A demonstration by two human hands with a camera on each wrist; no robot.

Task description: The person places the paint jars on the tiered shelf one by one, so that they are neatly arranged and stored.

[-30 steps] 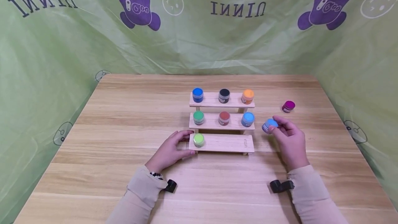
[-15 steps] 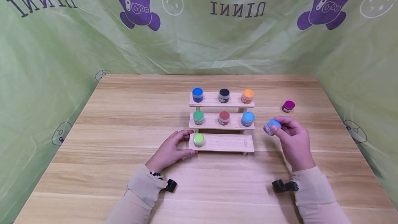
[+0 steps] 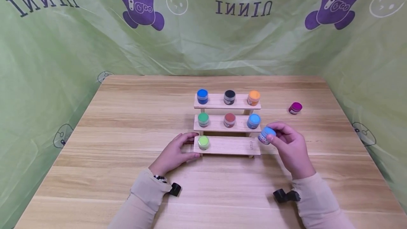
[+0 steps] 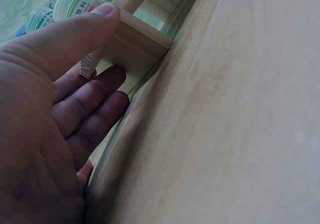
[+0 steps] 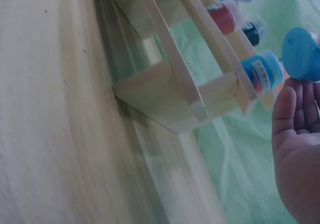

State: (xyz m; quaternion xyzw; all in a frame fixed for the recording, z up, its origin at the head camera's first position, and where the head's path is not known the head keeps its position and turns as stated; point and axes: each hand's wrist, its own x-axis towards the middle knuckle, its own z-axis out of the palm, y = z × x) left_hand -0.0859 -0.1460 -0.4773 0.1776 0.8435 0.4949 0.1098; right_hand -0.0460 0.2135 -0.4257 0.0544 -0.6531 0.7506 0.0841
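Observation:
A three-tier wooden display rack [image 3: 230,145] stands mid-table, with small paint jars on its shelves. My left hand [image 3: 174,154] holds the left end of the lowest shelf, thumb at the front edge, fingers at the back and beneath. Beside its thumb sits a light green paint jar [image 3: 203,142], labelled in the left wrist view. My right hand [image 3: 293,147] pinches a light blue paint jar [image 3: 266,135] between thumb and fingers, tilted and raised just off the right end of the lowest shelf. In the right wrist view this jar [image 5: 298,56] is partly cut off by the frame edge.
Dark blue [image 3: 202,96], black [image 3: 229,97] and orange [image 3: 253,98] jars line the top shelf. Green [image 3: 203,119], brown-red [image 3: 229,120] and light blue [image 3: 253,121] jars stand on the middle shelf. A purple jar [image 3: 295,108] sits on the table at right. Green cloth [image 3: 203,45] surrounds the table.
My right hand has first drawn slightly right, then moved left and a little nearer with the light blue jar, toward the lowest shelf. My left hand stays on the rack.

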